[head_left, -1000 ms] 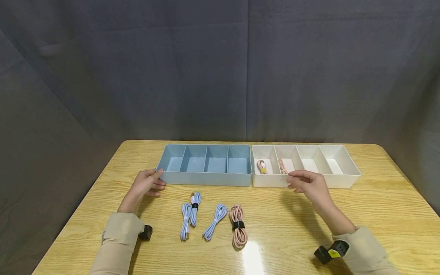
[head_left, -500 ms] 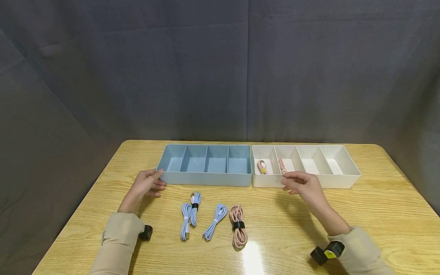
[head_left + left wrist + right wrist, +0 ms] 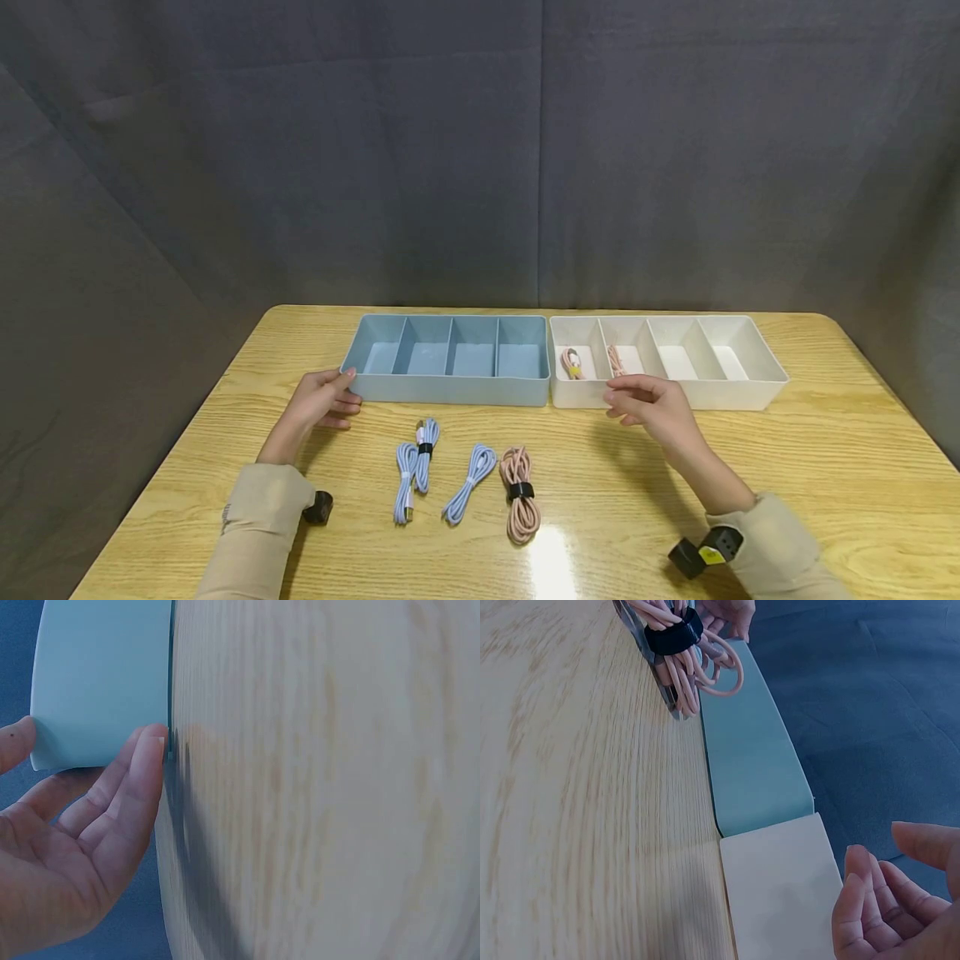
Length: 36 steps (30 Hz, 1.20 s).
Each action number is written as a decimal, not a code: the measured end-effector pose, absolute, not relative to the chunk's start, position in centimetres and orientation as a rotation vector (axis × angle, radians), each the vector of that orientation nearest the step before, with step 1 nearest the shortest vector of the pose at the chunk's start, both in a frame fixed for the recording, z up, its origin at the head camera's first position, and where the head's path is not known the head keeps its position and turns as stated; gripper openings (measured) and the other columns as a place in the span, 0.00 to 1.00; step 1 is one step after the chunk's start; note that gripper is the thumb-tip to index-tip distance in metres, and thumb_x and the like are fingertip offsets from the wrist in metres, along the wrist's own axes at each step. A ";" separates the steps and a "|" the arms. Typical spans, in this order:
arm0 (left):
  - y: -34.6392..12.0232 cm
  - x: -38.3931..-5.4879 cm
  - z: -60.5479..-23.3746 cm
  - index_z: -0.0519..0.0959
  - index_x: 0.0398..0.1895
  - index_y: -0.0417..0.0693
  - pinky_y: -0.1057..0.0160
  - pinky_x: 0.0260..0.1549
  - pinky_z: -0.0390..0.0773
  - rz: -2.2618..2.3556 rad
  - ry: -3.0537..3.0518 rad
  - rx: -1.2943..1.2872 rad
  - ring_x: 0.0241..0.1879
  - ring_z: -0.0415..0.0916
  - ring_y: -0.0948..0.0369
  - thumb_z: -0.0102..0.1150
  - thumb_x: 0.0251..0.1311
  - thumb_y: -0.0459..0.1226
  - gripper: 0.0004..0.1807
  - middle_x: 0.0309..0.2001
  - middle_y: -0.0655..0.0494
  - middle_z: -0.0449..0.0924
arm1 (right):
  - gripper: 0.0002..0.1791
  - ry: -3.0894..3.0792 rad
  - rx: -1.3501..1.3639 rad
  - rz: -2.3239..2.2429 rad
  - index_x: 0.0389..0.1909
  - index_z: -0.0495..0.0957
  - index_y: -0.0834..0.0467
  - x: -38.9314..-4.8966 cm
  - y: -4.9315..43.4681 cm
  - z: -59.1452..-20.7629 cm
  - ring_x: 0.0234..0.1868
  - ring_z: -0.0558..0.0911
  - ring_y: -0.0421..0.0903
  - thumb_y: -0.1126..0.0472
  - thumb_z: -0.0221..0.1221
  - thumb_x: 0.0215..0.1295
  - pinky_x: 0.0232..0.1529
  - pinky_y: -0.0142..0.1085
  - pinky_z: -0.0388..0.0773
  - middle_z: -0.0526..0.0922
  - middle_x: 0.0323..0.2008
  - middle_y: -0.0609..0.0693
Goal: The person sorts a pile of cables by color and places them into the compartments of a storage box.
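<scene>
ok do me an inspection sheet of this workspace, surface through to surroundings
Surface: wooden table, bright glare patch at the near side.
Job's things: blue tray and white tray end to end, each with four compartments.
Clutter: nothing seen.
Hands: left hand touches the blue tray's left end; right hand is at the white tray's front, holding nothing.
Cables: three blue bundles and a pink bundle on the table; pink coils in the white tray's two leftmost compartments.
Surroundings: dark cloth behind the table.
</scene>
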<state>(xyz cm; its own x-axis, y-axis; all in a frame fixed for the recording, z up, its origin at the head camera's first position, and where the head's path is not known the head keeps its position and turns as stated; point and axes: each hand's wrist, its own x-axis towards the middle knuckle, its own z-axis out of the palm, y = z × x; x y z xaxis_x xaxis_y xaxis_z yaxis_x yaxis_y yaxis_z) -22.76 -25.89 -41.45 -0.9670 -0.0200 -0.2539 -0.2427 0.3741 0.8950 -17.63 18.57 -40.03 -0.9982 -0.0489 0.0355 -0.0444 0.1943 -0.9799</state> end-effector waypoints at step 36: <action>-25.8 -22.6 -41.5 0.57 0.64 0.30 0.57 0.27 0.81 1.653 2.427 -0.233 0.29 0.79 0.59 0.44 0.67 0.47 0.33 0.32 0.46 0.79 | 0.20 2.333 -0.273 -1.935 0.48 0.71 0.78 -17.3 16.8 -40.0 0.27 0.82 0.41 0.71 0.59 0.55 0.29 0.37 0.78 0.82 0.31 0.54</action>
<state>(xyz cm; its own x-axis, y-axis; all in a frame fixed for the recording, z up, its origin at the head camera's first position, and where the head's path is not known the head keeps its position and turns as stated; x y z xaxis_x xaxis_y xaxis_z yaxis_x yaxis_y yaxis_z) -22.60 -25.77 -41.50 -0.9684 -0.0199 -0.2485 -0.2385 0.3641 0.9003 -17.26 16.78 -40.01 -0.9792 -0.1993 0.0384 -0.0746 0.1773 -0.9813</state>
